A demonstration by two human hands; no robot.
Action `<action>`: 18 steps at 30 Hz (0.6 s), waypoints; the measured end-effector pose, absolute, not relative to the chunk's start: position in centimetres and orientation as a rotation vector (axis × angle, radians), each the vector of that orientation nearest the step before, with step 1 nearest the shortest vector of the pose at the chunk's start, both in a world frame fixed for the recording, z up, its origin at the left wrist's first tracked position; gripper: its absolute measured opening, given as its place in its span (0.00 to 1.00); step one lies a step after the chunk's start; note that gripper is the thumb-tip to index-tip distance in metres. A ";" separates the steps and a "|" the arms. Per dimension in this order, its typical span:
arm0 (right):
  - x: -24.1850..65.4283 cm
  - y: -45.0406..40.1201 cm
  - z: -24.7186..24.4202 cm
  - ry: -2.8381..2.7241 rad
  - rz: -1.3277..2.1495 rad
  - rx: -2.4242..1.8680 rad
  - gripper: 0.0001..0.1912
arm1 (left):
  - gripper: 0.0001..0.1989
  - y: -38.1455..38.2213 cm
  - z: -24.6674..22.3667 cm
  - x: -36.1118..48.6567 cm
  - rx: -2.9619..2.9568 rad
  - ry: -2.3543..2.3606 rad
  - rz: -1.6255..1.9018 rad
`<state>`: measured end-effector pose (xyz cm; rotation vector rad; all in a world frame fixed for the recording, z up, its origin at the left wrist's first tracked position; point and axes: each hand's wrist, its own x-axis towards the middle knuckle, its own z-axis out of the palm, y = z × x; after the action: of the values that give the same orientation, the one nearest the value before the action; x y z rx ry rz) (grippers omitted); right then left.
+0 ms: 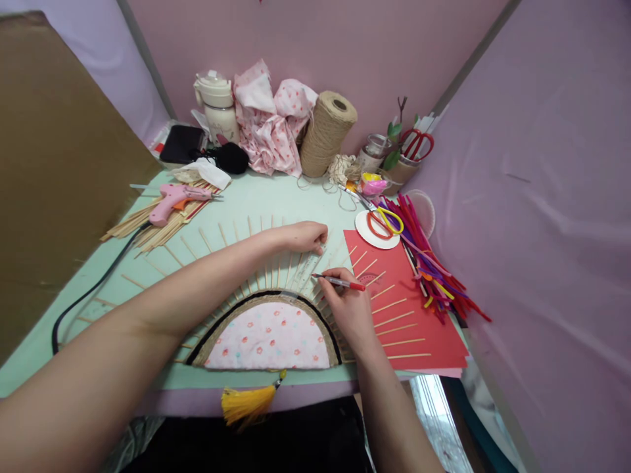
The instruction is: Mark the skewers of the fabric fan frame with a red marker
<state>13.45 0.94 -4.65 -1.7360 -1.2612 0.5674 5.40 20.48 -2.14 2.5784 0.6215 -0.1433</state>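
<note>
A fan-shaped craft piece [269, 335] lies near the table's front edge, its half-round centre covered in flower-printed cloth with a twine and black border. Thin wooden sticks [394, 323] radiate from it. Across the sticks lies a clear ruler [306, 270], slanting away from the border. My left hand [306, 236] is closed, its fingertips pressing the ruler's far end. My right hand [348, 305] grips a red pen [348, 284], with the tip at the ruler's right edge. A yellow tassel [249, 402] hangs from the fan's lower edge.
A pink glue gun [177, 199] rests on loose sticks [125, 220] at left, its black cord trailing forward. Red paper [419, 295] lies under the right-hand sticks, beside pipe cleaners [434, 269] and scissors [387, 220]. Behind stand a twine spool [328, 135], crumpled cloth [271, 131] and a bottle [218, 105].
</note>
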 end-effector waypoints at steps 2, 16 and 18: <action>13.5 0.9 -4.6 -1.271 0.565 -1.740 0.10 | 0.13 20.4 -2.1 5.4 2.575 0.627 -0.148; 13.4 0.9 -4.6 -1.269 0.563 -1.749 0.11 | 0.14 20.7 -2.5 5.5 2.573 0.614 -0.157; 13.4 0.8 -4.6 -1.254 0.566 -1.744 0.11 | 0.14 20.7 -2.4 5.5 2.572 0.612 -0.154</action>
<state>13.43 0.83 -4.64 -1.7443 -1.2537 0.5661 5.48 20.66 -2.40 2.5723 0.6120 -0.1535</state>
